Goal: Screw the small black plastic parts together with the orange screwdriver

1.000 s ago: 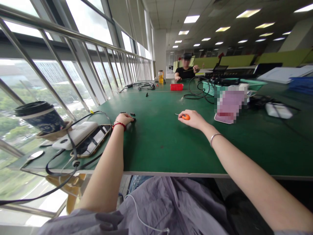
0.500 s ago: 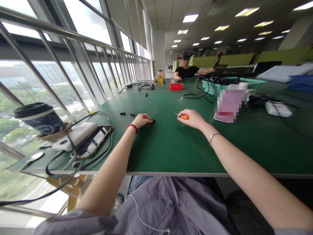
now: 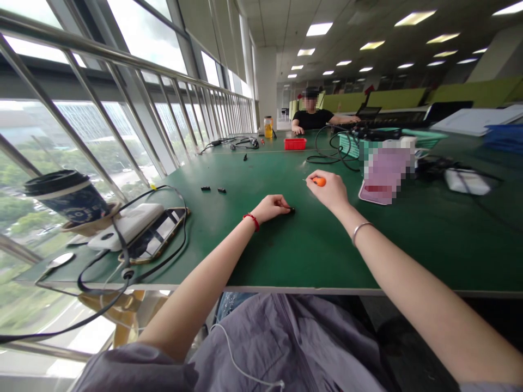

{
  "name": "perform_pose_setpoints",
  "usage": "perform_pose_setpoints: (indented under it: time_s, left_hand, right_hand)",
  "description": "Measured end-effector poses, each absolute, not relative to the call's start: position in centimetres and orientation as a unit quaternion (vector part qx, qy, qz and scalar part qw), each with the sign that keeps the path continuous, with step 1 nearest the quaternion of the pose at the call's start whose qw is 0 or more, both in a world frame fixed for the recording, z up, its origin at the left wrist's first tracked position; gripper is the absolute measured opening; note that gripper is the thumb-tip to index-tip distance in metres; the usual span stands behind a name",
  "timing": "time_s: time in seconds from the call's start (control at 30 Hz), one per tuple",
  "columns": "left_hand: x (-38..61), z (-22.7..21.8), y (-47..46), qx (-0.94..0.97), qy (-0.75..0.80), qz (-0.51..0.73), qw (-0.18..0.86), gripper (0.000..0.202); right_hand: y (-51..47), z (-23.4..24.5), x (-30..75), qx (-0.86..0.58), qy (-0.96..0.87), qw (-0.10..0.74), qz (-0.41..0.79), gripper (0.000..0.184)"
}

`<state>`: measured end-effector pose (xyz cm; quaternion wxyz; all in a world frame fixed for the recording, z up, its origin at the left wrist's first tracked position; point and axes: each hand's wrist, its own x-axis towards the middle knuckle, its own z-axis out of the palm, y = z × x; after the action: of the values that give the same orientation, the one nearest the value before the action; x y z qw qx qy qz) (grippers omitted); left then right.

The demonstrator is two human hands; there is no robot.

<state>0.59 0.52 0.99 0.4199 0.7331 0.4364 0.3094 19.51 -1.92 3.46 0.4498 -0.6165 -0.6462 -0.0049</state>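
Note:
My left hand [image 3: 273,208] is closed in a pinch on a small black part [image 3: 291,210], low over the green tabletop. The fingers cover most of that part, so its kind does not show. In my right hand [image 3: 330,188] is an orange-handled screwdriver [image 3: 319,182], its thin metal shaft pointing left past the fingers. The two hands are apart, the right one farther from me. Two similar small black pieces lie on the table left of my left hand, one black piece [image 3: 205,188] beside another black piece [image 3: 222,190].
At left stand a paper cup [image 3: 67,196], a white power bank [image 3: 126,226], a dark phone [image 3: 157,237] and looped cables. Farther back are a red tray [image 3: 295,144] and a jar [image 3: 268,128]. A teal basket [image 3: 347,146] and pink phone [image 3: 384,174] are right. A person [image 3: 312,117] sits opposite.
My left hand has moved right and slightly nearer to me with the black part. My right hand has shifted a little right and away, still holding the screwdriver.

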Motion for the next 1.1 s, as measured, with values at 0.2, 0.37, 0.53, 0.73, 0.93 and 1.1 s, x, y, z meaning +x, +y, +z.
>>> perform_pose_setpoints:
  time_s: [0.2, 0.37, 0.53, 0.73, 0.93, 1.1]
  left_hand:
    - [0.6, 0.0, 1.2, 0.759, 0.416, 0.337, 0.370, 0.013]
    - [0.4, -0.2, 1.3, 0.767, 0.411, 0.338, 0.358, 0.012]
    - [0.4, 0.0, 1.1, 0.773, 0.401, 0.334, 0.360, 0.012]
    - [0.3, -0.3, 1.3, 0.775, 0.398, 0.338, 0.355, 0.013]
    - [0.3, -0.3, 1.4, 0.777, 0.400, 0.335, 0.351, 0.012]
    - [0.3, -0.5, 1.5, 0.776, 0.398, 0.337, 0.356, 0.013]
  right_hand:
    - [-3.0, 5.2, 19.2, -0.560, -0.574, 0.597, 0.022, 0.026]
    - [-4.1, 5.7, 18.3, -0.504, -0.593, 0.627, 0.029, 0.031]
    - [-4.4, 5.6, 17.9, -0.504, -0.615, 0.606, 0.037, 0.032]
    - [-4.2, 5.4, 18.1, -0.515, -0.610, 0.601, 0.041, 0.031]
    - [-4.2, 5.4, 18.0, -0.528, -0.612, 0.587, 0.045, 0.030]
    - [-4.3, 5.4, 18.0, -0.527, -0.612, 0.589, 0.041, 0.031]
